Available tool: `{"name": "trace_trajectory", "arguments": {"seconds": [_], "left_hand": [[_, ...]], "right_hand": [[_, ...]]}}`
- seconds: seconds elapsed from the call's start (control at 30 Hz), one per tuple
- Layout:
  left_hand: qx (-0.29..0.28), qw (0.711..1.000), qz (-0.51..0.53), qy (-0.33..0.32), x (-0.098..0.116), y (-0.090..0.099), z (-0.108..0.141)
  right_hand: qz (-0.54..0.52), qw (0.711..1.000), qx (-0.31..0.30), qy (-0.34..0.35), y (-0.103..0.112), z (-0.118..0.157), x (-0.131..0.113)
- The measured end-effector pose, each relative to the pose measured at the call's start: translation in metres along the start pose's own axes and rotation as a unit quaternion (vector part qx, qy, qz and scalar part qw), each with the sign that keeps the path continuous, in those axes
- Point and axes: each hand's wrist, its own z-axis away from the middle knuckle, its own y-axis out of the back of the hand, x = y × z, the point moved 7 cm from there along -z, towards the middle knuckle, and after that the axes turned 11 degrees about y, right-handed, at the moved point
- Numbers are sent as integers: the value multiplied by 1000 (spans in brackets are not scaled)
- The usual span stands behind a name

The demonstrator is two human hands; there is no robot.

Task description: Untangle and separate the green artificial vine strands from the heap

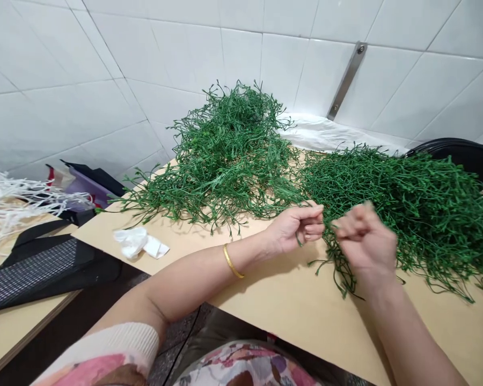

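Observation:
My left hand (300, 228) is closed, thumb against its curled fingers, on a thin green cord whose end shows below the palm. Close to its right, my right hand (366, 236) is curled into a fist, partly smeared by motion; what it may hold is hidden. Behind the hands lies a tall tangled heap of green cords (237, 139) with small knobbed ends. A second, wider heap of green cords (410, 203) spreads behind and beside my right hand. A few loose cords (344, 271) hang onto the table between the hands.
The heaps lie on a pale wooden table (265, 305) against a white tiled wall. A crumpled white tissue (140, 242) sits near its left edge. White cords (16, 203) and a black mesh piece (44, 273) are at far left; a black rounded object (462, 155) is at right.

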Motion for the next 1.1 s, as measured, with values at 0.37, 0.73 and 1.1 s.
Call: {"name": "trace_trajectory", "arguments": {"seconds": [0.37,0.73,1.1], "left_hand": [[13,998,-45,31,-3,25,-14],[-13,997,-43,59,-12,20,-7],[104,953,-265,108,-6,28,-2]], "right_hand": [[632,718,54,285,29,0,-40],[528,799,-202,204,-28,18,4],[410,876,-237,90,-15,12,12]]}}
